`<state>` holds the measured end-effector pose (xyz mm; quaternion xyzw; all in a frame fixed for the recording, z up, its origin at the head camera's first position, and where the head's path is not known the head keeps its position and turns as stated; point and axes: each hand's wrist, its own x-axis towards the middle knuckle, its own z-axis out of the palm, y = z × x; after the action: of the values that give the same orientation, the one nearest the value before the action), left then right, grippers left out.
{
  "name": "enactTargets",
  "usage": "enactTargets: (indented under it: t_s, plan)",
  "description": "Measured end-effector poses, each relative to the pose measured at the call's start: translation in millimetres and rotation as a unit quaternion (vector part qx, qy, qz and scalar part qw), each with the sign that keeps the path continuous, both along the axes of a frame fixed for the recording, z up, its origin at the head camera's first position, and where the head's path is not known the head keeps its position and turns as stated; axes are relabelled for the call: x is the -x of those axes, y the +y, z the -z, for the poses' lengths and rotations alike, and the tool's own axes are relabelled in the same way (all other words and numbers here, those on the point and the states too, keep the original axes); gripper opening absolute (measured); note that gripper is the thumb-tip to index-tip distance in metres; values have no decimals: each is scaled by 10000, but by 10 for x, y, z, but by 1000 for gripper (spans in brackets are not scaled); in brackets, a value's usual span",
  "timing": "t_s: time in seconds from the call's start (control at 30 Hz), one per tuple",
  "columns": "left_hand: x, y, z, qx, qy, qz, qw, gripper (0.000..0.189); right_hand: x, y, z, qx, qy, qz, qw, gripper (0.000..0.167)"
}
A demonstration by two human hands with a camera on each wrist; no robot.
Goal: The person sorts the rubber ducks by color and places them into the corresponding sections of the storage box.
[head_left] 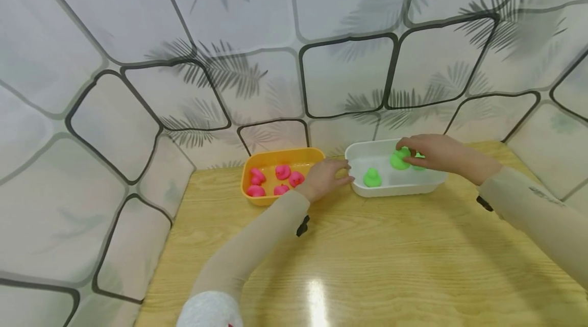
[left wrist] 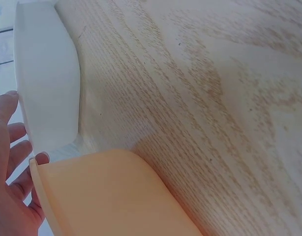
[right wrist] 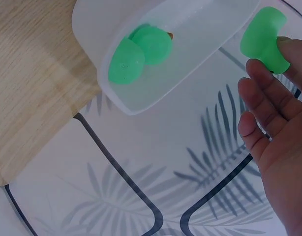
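Observation:
My right hand pinches a green rubber duck between thumb and fingers, over the white tray. Another green duck lies inside that tray in the right wrist view. In the head view a green duck sits at the tray's left end, and a further one is partly hidden by my right hand. My left hand reaches over the right end of the orange tray. Its fingertips are at the rims of both trays, with no duck held.
Several pink rubber ducks lie in the orange tray. Both trays stand side by side on the wooden table, close to its back edge. A patterned fabric wall rises behind and on both sides.

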<state>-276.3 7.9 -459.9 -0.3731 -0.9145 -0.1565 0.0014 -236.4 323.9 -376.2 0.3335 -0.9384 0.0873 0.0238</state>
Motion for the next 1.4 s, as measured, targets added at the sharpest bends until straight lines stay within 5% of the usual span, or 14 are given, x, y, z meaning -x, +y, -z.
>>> enactTargets:
  t_s: [0.73,1.17,1.4]
  plan:
    - [-36,3,-28,40,-56,-1,10000,40,164,16,53,-160,-462,411,9980,29]
    - [-41,9,-18,73,-53,-38,10000,41,31,-9,85,-76,-481,405,9980,30]
    - [-56,-4,-27,-9,-62,-111,9999,40,-116,-66,191,194,132,92,9997,26]
